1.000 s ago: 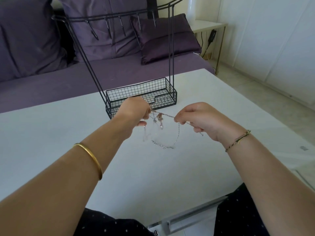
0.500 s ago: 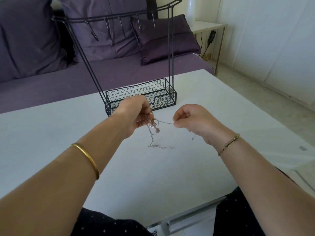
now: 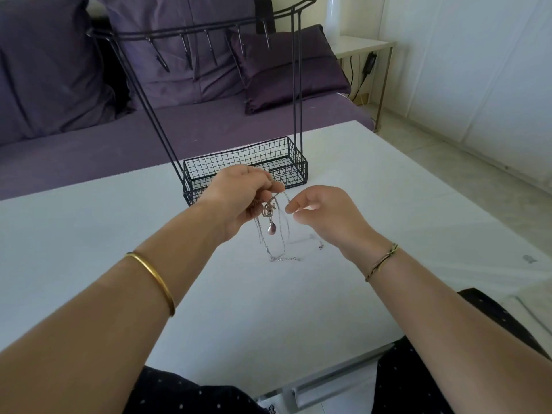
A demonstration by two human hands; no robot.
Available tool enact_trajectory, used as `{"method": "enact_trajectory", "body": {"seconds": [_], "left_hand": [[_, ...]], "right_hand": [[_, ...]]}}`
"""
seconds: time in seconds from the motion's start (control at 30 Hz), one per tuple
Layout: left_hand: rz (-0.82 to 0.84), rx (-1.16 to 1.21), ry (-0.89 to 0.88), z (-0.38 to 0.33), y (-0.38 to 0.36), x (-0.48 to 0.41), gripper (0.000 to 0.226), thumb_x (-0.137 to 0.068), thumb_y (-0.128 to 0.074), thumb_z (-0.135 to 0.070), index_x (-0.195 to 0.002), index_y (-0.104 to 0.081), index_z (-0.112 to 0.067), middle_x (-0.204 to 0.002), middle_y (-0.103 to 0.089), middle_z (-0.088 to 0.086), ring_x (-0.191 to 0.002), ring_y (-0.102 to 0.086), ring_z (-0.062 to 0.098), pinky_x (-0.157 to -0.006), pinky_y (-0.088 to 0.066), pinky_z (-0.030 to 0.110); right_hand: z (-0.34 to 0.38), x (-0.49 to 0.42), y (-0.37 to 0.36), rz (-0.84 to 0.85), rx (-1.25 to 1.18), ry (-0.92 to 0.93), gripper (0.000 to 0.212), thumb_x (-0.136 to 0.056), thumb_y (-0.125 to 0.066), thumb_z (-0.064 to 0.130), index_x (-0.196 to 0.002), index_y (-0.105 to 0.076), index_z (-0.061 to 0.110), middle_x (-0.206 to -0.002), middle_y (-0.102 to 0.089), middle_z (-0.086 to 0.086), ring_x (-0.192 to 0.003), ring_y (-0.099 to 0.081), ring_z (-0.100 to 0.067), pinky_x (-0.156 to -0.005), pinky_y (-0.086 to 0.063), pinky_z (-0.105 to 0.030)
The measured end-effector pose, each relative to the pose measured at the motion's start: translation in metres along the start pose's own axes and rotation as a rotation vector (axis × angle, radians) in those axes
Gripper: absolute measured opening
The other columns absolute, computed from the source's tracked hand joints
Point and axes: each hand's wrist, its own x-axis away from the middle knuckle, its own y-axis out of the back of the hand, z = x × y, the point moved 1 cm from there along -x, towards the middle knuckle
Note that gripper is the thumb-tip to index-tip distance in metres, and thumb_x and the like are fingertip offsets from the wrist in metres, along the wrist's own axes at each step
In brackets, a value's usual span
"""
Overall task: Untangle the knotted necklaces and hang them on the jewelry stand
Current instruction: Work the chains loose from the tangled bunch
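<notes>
A knot of thin silver necklaces (image 3: 270, 216) with a small purple drop pendant hangs from my left hand (image 3: 239, 198), which pinches it above the white table (image 3: 119, 234). The chains' loose ends trail down onto the tabletop. My right hand (image 3: 322, 216) hovers just right of the knot with its fingers loosely curled. Its index fingertip and thumb are slightly apart next to one hanging strand, and they grip nothing that I can make out. The black wire jewelry stand (image 3: 245, 162), a basket base with a hook bar on top, stands right behind my hands. Nothing hangs on its hooks.
A purple sofa with cushions (image 3: 286, 67) runs along the table's far side. A small white side table (image 3: 361, 44) stands at the back right. The table's right edge drops to a tiled floor (image 3: 433, 144). My legs in dark dotted fabric show under the near edge.
The strand that was stretched between both hands has gone slack and now hangs from my left hand. My right hand has loosened its pinch and moved nearer the knot.
</notes>
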Motion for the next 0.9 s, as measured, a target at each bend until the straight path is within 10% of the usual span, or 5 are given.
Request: {"method": "enact_trajectory", "body": {"seconds": [0.13, 0.37, 0.73, 0.9], "left_hand": [[0.007, 0.004, -0.01, 0.0, 0.0, 0.0, 0.019, -0.092, -0.044, 0.005, -0.087, -0.056, -0.009, -0.078, -0.07, 0.006, -0.049, -0.048, 0.006, -0.049, -0.04, 0.021], [0.026, 0.019, -0.014, -0.001, -0.001, 0.001, 0.019, -0.09, -0.045, 0.007, -0.088, -0.057, -0.008, -0.08, -0.071, 0.006, -0.049, -0.05, 0.006, -0.045, -0.041, 0.019], [0.028, -0.066, -0.065, 0.001, -0.002, 0.002, 0.029, -0.087, -0.044, 0.012, -0.083, -0.061, -0.012, -0.079, -0.067, 0.001, -0.047, -0.051, 0.005, -0.049, -0.041, 0.02], [0.002, -0.152, -0.071, 0.001, -0.001, 0.002, 0.033, -0.089, -0.043, 0.01, -0.078, -0.066, -0.01, -0.081, -0.065, 0.002, -0.056, -0.055, 0.007, -0.057, -0.048, 0.021]], "right_hand": [[0.006, 0.003, 0.002, 0.071, -0.18, -0.065, 0.015, -0.084, -0.062, 0.004, -0.083, -0.073, 0.016, -0.078, -0.065, 0.013, -0.067, -0.056, 0.008, -0.053, -0.038, -0.001], [0.012, 0.006, -0.005, 0.158, -0.306, -0.096, 0.008, -0.083, -0.068, 0.012, -0.09, -0.07, 0.015, -0.092, -0.071, -0.003, -0.089, -0.062, -0.01, -0.078, -0.046, -0.025], [0.011, 0.004, 0.005, 0.005, -0.204, 0.006, 0.007, -0.09, -0.061, 0.01, -0.084, -0.064, 0.007, -0.057, -0.053, 0.001, -0.042, -0.049, -0.008, -0.047, -0.044, -0.021], [0.012, 0.001, 0.01, 0.007, -0.13, 0.006, 0.019, -0.094, -0.053, 0.012, -0.077, -0.061, 0.014, -0.068, -0.051, 0.0, -0.051, -0.041, -0.011, -0.049, -0.033, -0.023]]}}
